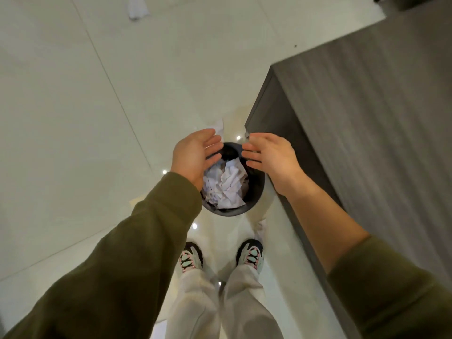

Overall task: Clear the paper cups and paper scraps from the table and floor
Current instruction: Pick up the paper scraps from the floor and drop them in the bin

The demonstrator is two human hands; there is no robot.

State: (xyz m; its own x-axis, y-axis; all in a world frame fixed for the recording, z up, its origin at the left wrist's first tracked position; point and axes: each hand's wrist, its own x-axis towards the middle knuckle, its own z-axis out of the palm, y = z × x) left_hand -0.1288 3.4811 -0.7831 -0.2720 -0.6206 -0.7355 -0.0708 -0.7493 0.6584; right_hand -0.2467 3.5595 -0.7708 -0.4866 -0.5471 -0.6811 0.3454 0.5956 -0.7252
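Paper scraps (pixel 226 184) lie crumpled in the dark bin (pixel 256 192) beside the table (pixel 367 118); your left hand (pixel 193 155) and right hand (pixel 271 155) hover over it, fingers loosely spread, holding nothing

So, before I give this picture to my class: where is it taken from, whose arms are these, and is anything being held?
There is no machine here. A camera worn on a person's head looks down, so these are the wearer's own arms. The left hand and right hand hover open above a dark round bin, holding nothing. Crumpled paper lies inside the bin. On the pale floor, one paper scrap lies beyond the bin and another scrap lies by the right shoe. A grey table stands on the right.
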